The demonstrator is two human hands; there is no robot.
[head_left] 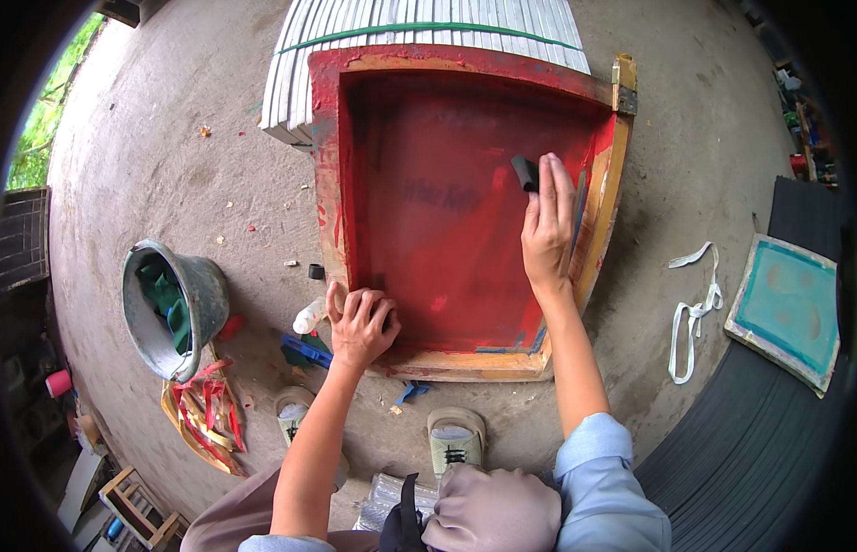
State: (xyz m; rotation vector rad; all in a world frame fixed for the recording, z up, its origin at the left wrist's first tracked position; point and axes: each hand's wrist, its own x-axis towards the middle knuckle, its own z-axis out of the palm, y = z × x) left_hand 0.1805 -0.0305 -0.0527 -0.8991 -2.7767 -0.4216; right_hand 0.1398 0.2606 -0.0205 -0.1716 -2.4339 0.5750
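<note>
In front of me lies a wooden screen printing frame (331,166) with a red-stained mesh. At its lower left corner my left hand (359,322) is closed over the frame's edge, fingers bent inward over the mesh. A small dark spot shows beside those fingers; I cannot tell what it is. Over the right part of the mesh, my right hand (550,230) points away from me with long, straight fingers. Between its thumb and fingers it pinches a small black tube-like or folded piece (524,173). Whether that piece touches the mesh cannot be seen.
A stack of white slats with a green strap (428,37) lies behind the frame. On the left stand a bucket with green cloth (208,285), a white bottle (309,316) and a blue tool (306,350). White straps (694,313) and a teal screen (786,304) lie right.
</note>
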